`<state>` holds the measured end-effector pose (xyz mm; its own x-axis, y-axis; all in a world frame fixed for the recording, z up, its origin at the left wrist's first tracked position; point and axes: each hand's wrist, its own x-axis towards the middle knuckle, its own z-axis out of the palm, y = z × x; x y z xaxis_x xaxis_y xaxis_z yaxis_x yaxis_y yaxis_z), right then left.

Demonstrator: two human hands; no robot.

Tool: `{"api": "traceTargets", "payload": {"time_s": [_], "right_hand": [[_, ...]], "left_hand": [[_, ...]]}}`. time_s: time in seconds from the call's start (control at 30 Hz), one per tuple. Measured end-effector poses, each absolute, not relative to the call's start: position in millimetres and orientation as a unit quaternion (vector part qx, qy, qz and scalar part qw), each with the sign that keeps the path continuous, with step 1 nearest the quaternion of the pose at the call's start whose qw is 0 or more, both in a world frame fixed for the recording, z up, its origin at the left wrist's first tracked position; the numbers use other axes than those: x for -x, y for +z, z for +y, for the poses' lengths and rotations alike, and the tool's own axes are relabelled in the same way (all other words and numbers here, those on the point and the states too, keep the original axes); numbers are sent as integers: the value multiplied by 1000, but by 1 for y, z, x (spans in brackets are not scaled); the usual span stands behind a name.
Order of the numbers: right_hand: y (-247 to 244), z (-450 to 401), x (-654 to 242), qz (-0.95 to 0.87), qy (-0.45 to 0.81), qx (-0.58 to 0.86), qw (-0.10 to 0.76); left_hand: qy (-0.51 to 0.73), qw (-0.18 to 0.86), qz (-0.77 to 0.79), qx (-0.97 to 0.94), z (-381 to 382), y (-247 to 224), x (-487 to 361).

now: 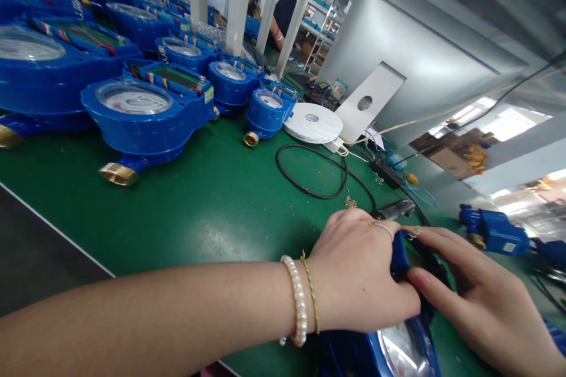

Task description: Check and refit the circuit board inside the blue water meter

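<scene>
Resting at the green table's [212,200] near edge, a blue water meter [400,259] sits gripped by both hands: left hand [358,271] arched over it, wrist bent; right hand [477,300] pinching its far side.

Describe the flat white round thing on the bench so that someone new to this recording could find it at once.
Start at the large silver monitor back standing on the green bench top. At the foot of its white stand lies the flat white round disc with a small dark mark at its centre. Unlike the blue round water meters lined up beside it, it is white, low and has no brass fitting.
</scene>
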<state>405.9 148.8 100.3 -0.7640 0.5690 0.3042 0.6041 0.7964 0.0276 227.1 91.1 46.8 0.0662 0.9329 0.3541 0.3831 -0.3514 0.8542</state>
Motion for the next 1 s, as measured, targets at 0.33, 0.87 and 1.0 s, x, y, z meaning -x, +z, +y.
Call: {"api": "traceTargets", "payload": {"time_s": [0.33, 0.87, 1.0], "right_hand": [[98, 146, -404, -931, -2, 330, 153], [97, 145, -405, -921, 45, 356, 149], [98, 144, -405, -917, 55, 364, 151]], "left_hand": [[472, 290, 531, -641, 87, 51, -236], [421, 274, 518, -692, 93, 58, -230], [418, 271, 505, -705, 96, 57, -224]]}}
